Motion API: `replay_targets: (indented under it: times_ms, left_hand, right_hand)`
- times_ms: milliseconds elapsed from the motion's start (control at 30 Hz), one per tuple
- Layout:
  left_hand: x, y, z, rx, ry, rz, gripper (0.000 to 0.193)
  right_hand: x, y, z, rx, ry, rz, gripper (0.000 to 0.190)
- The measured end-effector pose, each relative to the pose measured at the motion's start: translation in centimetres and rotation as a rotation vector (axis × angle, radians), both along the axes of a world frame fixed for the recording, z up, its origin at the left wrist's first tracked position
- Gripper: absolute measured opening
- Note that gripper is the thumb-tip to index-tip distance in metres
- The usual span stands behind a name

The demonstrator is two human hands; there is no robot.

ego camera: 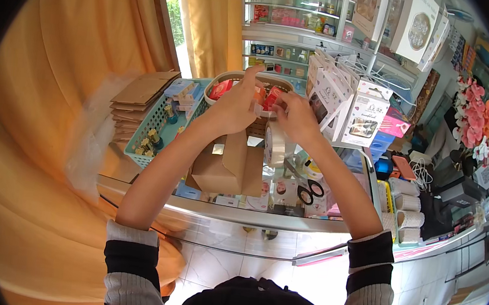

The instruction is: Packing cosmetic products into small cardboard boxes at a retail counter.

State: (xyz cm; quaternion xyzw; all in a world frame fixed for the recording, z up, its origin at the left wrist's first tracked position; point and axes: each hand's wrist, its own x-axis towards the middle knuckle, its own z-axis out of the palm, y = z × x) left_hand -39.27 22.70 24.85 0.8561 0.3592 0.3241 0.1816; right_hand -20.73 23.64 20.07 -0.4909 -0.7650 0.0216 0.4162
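Observation:
My left hand [236,107] is raised over the cardboard box, its index finger pointing up, with a small clear piece that looks like tape [258,109] at its fingertips. My right hand [294,115] is close by on the right, fingers curled near a roll of clear packing tape [275,144] standing on edge; its exact hold is unclear. Below my left hand sits a small cardboard box [225,168] on the glass counter. Black-handled scissors [310,191] lie right of the box. Behind both hands, a woven basket [216,79] holds red packets [221,89].
Flat cardboard boxes [139,94] are stacked at the left beside a green plastic basket [140,138] of small items. White boxed press-on nails [365,113] hang on a rack at the right. The glass counter's metal edge [242,217] runs in front of me.

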Motion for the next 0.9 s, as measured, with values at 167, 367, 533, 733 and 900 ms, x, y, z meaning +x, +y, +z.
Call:
replay_targets:
  times_ms: [167, 367, 533, 733, 900]
  left_hand:
    - [-1.2, -0.5, 0.1, -0.122, -0.082, -0.079, 0.07]
    - [-2.3, -0.4, -0.8, -0.168, -0.236, -0.185, 0.06]
    - [-3.0, -1.0, -0.2, -0.19, -0.213, -0.185, 0.061]
    - [-4.1, -2.0, -0.2, -0.147, -0.289, -0.167, 0.06]
    - [-4.7, -3.5, 0.1, -0.073, -0.262, -0.177, 0.061]
  right_hand:
    - [-0.6, 0.0, 0.6, -0.092, -0.084, -0.073, 0.013]
    - [-0.7, 0.3, 1.8, -0.194, -0.127, -0.069, 0.02]
    - [-0.5, 0.3, 1.3, 0.098, -0.091, -0.104, 0.025]
    - [-1.9, -2.5, 3.1, -0.043, 0.306, 0.292, 0.025]
    - [-3.3, -4.2, 3.5, 0.102, 0.257, 0.338, 0.021]
